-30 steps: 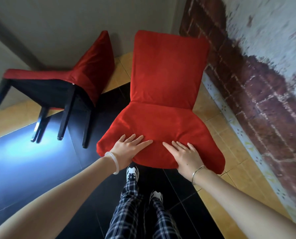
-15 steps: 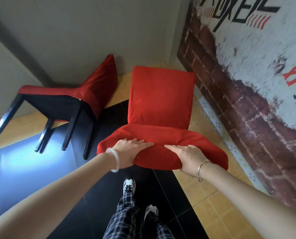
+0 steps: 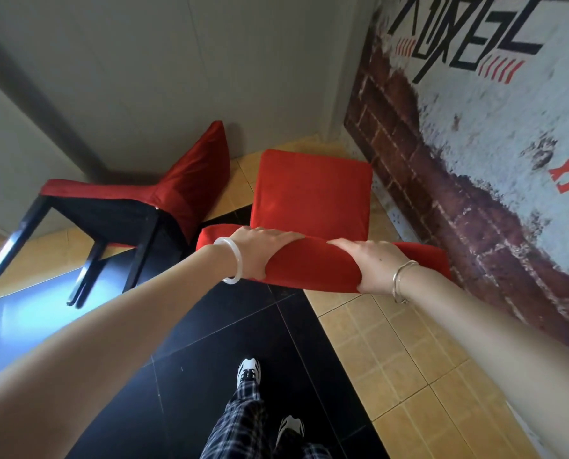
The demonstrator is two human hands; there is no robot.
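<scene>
Probably a restaurant or café corner — a red-covered chair (image 3: 312,190) beside a matching chair (image 3: 190,183) tipped over, a faux-brick mural (image 3: 475,144) with bold lettering on the wall, glossy black and tan floor tiles (image 3: 392,342).

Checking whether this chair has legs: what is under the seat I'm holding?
Under the seat, only black floor and tan tiles show. The left hand and right hand grip its front edge. Any legs or frame beneath are covered by the seat itself.
</scene>
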